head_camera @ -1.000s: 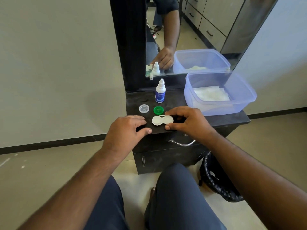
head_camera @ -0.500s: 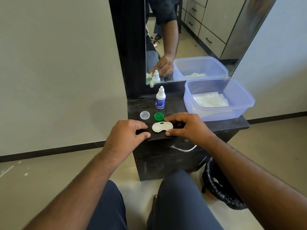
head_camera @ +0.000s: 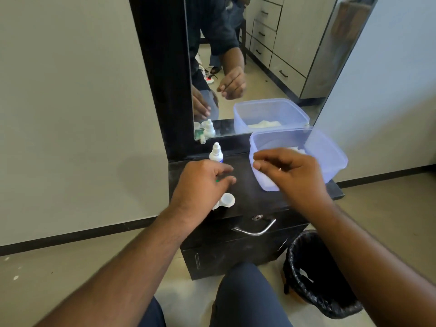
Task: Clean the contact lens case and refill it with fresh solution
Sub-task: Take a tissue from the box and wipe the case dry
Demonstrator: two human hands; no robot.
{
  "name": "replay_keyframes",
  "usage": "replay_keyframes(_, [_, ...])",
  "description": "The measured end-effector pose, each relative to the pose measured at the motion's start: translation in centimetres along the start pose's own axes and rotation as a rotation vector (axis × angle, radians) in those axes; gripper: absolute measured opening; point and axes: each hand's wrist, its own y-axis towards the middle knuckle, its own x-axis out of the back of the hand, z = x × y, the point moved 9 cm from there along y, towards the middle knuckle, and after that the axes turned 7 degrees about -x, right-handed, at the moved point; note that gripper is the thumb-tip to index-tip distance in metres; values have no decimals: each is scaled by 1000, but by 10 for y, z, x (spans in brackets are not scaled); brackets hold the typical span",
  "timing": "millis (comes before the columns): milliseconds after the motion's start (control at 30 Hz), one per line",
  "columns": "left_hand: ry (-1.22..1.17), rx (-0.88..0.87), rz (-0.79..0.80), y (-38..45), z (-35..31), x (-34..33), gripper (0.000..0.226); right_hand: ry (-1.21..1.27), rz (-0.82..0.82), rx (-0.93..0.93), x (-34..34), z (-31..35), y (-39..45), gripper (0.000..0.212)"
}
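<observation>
The white contact lens case [head_camera: 228, 200] lies near the front edge of the black cabinet top [head_camera: 250, 194], its left half hidden under my left hand [head_camera: 200, 182]. That hand hovers low with fingers stretched over the caps. Only a speck of the green cap [head_camera: 217, 181] shows between the fingers. The small solution bottle [head_camera: 215, 154] stands upright just behind that hand. My right hand [head_camera: 290, 172] is raised in front of the blue container, fingers curled, thumb against forefinger. I see nothing between them.
A translucent blue plastic container [head_camera: 330, 156] with white tissue inside sits on the right of the cabinet top. A mirror [head_camera: 259, 67] stands behind. Below are a drawer handle [head_camera: 256, 230] and, on the floor to the right, a bin with a black liner [head_camera: 316, 277].
My right hand let go of the lens case and rose toward the blue container. My left hand slid forward over the caps and the case's left half. The camera moved closer.
</observation>
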Motion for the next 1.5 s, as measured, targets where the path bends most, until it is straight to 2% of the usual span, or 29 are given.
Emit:
replay_keyframes(67, [-36,-41,13,11,-15,-14,33,-66,-53,-17,26,-1,15,17])
replay_keyframes(133, [-58,-83,37,21,-28,-28,40,-236,6,-66,38,-12,33,18])
replay_keyframes(233, [-25,-136,94,32,-39,-46,46,-487,181,-105,37,-31,57,17])
replay_keyframes(367, [28,-158,119,37,-39,-56,40,-665,477,-100,9,-50,71,18])
replay_keyframes(433, [16,-170,103,38,-36,-57,37,-724,574,-100,-5,-62,75,20])
replay_keyframes(567, [-17,-215,92,40,-35,-57,35,-762,629,-80,-20,-74,85,23])
replay_keyframes(767, [-33,-228,101,41,-34,-58,32,-722,615,-75,-21,-87,87,13])
replay_keyframes(1000, [-33,-232,98,43,-35,-57,30,-536,472,-46,-1,-68,98,7])
replay_keyframes(1167, [-33,-237,110,45,-34,-59,28,-271,362,-200,25,-63,105,7])
replay_keyframes(1333, [-18,-215,128,43,-35,-58,34,325,163,-402,48,-59,96,13])
replay_keyframes(1500, [-109,-147,-7,22,-30,-22,38,888,135,-515,40,-33,65,21])
